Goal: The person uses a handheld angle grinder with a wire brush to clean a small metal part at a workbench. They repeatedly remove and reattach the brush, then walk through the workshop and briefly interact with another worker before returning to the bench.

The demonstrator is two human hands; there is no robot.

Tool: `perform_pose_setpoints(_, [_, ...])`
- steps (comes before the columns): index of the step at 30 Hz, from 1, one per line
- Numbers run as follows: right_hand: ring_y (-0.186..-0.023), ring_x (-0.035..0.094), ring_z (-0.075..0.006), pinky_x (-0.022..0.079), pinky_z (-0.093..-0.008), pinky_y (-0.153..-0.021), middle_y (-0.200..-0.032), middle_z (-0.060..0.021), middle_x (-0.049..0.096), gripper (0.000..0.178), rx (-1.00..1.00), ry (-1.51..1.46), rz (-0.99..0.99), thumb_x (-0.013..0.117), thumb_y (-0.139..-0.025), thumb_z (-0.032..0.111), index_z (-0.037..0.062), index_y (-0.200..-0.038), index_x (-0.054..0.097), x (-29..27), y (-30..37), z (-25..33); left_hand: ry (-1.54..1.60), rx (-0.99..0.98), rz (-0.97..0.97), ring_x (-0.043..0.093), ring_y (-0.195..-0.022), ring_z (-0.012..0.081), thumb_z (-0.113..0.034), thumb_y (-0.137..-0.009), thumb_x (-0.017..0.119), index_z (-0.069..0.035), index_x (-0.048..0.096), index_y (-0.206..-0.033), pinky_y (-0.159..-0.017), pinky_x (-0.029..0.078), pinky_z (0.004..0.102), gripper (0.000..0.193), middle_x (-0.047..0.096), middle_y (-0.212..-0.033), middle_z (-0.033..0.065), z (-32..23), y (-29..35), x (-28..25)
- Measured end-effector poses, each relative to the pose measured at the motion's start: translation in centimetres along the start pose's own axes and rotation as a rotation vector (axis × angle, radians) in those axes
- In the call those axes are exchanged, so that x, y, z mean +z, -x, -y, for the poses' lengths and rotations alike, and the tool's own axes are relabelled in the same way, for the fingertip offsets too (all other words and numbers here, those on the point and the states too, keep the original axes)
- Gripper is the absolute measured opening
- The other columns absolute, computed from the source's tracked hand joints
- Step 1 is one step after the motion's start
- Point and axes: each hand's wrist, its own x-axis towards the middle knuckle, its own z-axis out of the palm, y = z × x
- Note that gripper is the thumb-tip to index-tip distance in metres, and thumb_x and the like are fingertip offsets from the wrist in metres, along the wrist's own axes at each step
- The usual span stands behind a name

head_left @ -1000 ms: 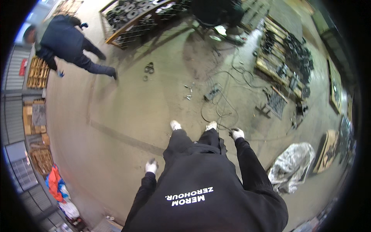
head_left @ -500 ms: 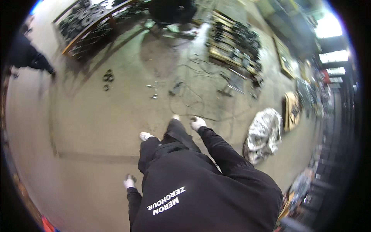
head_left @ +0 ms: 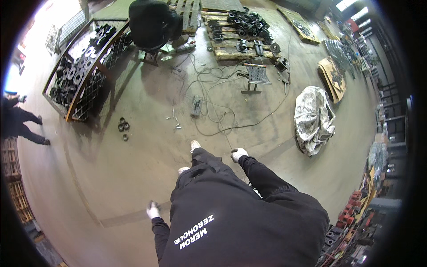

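Observation:
My left hand (head_left: 153, 210), in a pale glove with darker fingers, hangs beside my left hip over bare floor. Its fingers are slightly bent and apart, with nothing visible in them. Ahead of my body on the right, my gloved right hand (head_left: 239, 154) hangs low, its fingers bent and partly hidden. I cannot make out anything in it. Nearest to that hand is a long cable (head_left: 240, 126) looped across the floor. Farther ahead lie a dark boxy tool (head_left: 196, 106), several small metal pieces (head_left: 177, 122) and several dark rings (head_left: 123, 126).
A mesh cage bin (head_left: 71, 100) of metal rings stands far left, near a black chair (head_left: 153, 26). Dark parts lie on a wooden pallet (head_left: 222, 54), with a small metal stand (head_left: 256, 75) before it. A silvery covered bundle (head_left: 313, 118) sits right. Another person (head_left: 20, 118) walks at far left.
The view has shifted, showing more of the cage bin, chair and pallet. My feet have changed position as in a step. Both hands still hang. The other person's legs are now farther apart.

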Motion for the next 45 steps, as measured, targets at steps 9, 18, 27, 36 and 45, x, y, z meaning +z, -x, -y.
perform_pose_setpoints(9, [-0.069, 0.067, -0.0215, 0.055, -0.0336, -0.061, -0.087, -0.0130, 0.072, 0.036, 0.010, -0.025, 0.024, 0.049, -0.089, 0.006, 0.0042, -0.122, 0.064, 0.4, 0.5, 0.4, -0.147, 0.041, 0.076, 0.062, -0.068, 0.0178, -0.007, -0.090, 0.057, -0.002, 0.057, -0.127, -0.061, 0.052, 0.0301, 0.037, 0.066, -0.092, 0.0136, 0.8, 5.1, 2.5])
perform_pose_setpoints(18, [-0.082, 0.073, -0.0241, 0.056, -0.0347, -0.077, -0.099, -0.0125, 0.074, 0.036, -0.070, 0.074, -0.020, 0.062, -0.084, 0.024, 0.0137, -0.116, 0.072, -1.2, -2.6, 5.2, -0.147, -0.073, -0.037, 0.062, -0.066, 0.0198, -0.007, -0.088, 0.058, -0.004, 0.055, -0.127, -0.055, 0.055, 0.0338, 0.040, 0.064, -0.092, 0.0143, -0.2, 4.6, 1.7])
perform_pose_setpoints(27, [-0.071, 0.067, -0.0167, 0.055, -0.0298, -0.065, -0.094, -0.0125, 0.073, 0.033, -0.037, -0.551, -0.164, 0.053, -0.089, 0.010, 0.0007, -0.119, 0.066, -3.4, 5.6, -0.8, -0.295, 0.067, 0.318, 0.059, -0.063, 0.0168, -0.009, -0.096, 0.055, 0.001, 0.052, -0.130, -0.054, 0.051, 0.0308, 0.036, 0.061, -0.086, 0.0120, -1.9, -0.1, 7.7])
perform_pose_setpoints(36, [-0.058, 0.062, -0.0218, 0.054, -0.0358, -0.053, -0.083, -0.0136, 0.066, 0.037, 0.370, -0.945, -0.339, 0.056, -0.090, 0.003, 0.0037, -0.128, 0.056, -0.4, 15.0, -24.4, -0.636, 0.150, 0.368, 0.062, -0.062, 0.0196, -0.011, -0.094, 0.054, 0.002, 0.055, -0.128, -0.054, 0.055, 0.0334, 0.036, 0.064, -0.087, 0.0132, -5.2, -3.3, 9.0])
perform_pose_setpoints(45, [-0.070, 0.064, -0.0365, 0.053, -0.0462, -0.053, -0.110, -0.0262, 0.059, 0.063, 0.586, -1.407, -0.465, 0.046, -0.092, 0.001, 0.0209, -0.148, 0.025, -0.2, 17.3, -37.1, -0.802, 0.293, 0.468, 0.062, -0.066, 0.0183, -0.011, -0.096, 0.055, 0.003, 0.055, -0.126, -0.058, 0.054, 0.0315, 0.034, 0.064, -0.088, 0.0117, -4.0, 4.2, 16.9])
